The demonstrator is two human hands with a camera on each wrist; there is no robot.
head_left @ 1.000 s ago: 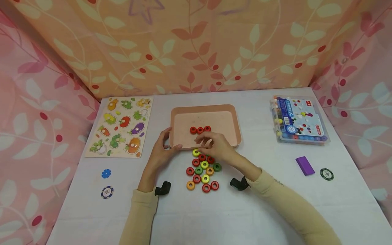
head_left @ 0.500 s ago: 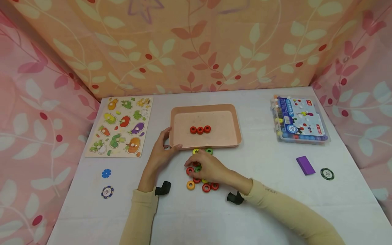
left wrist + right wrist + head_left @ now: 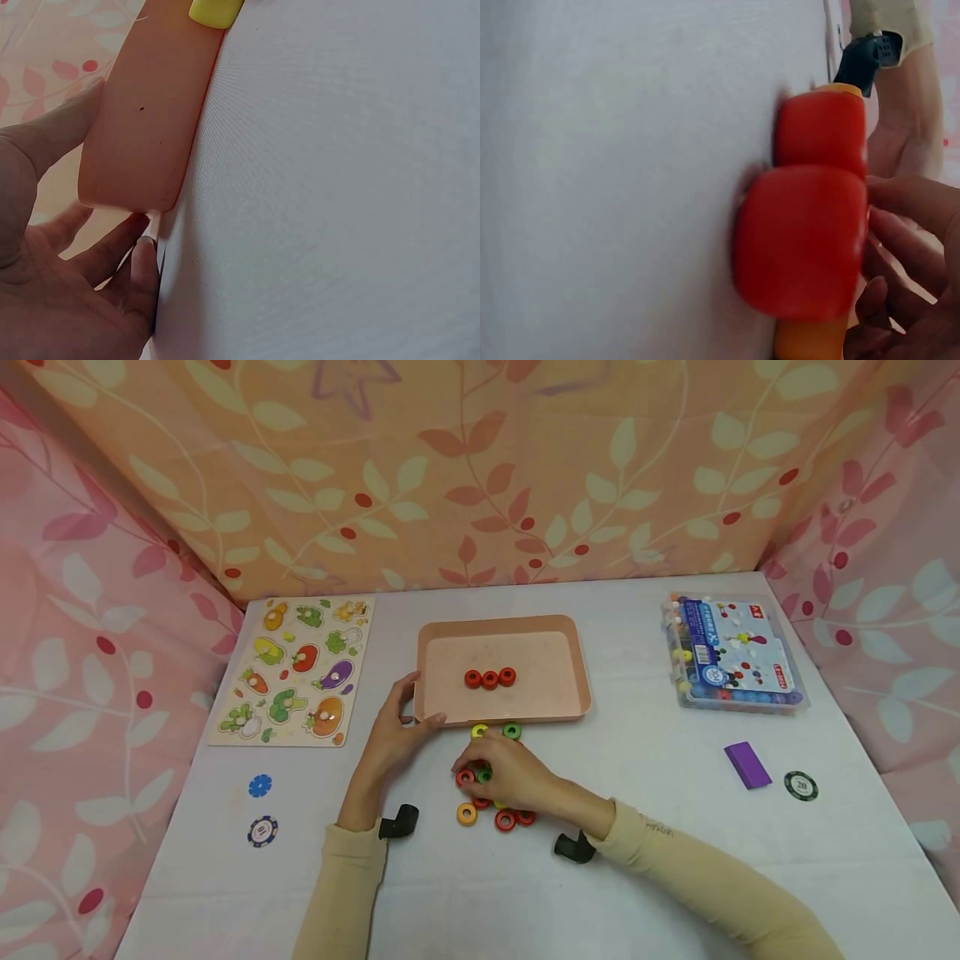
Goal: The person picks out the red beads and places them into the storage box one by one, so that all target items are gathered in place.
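Observation:
My left hand (image 3: pixel 397 727) holds the left front corner of a shallow pinkish-beige tray (image 3: pixel 577 702), thumb on its front rim and fingers along its left end. Three red rings (image 3: pixel 490 680) sit in a row inside the tray. In front of it, my right hand (image 3: pixel 513 770) reaches down over a group of red, yellow, green and orange rings, hiding several. Its index finger and thumb pinch a red ring (image 3: pixel 465 777) at the group's left side. In the right wrist view, two near red rings (image 3: pixel 802 240) partly hide the fingers (image 3: pixel 911 244).
A vegetable puzzle board (image 3: pixel 300 672) lies at left, above a blue flower-shaped disc (image 3: pixel 260 786) and a poker chip (image 3: pixel 262 831). To the right are a clear box of beads (image 3: pixel 735 652), a purple block (image 3: pixel 747 766) and a dark chip (image 3: pixel 801 787).
My right hand has moved from the tray's front edge down towards the person, onto the rings, and closed finger and thumb at a red one. My left hand has stayed at the tray.

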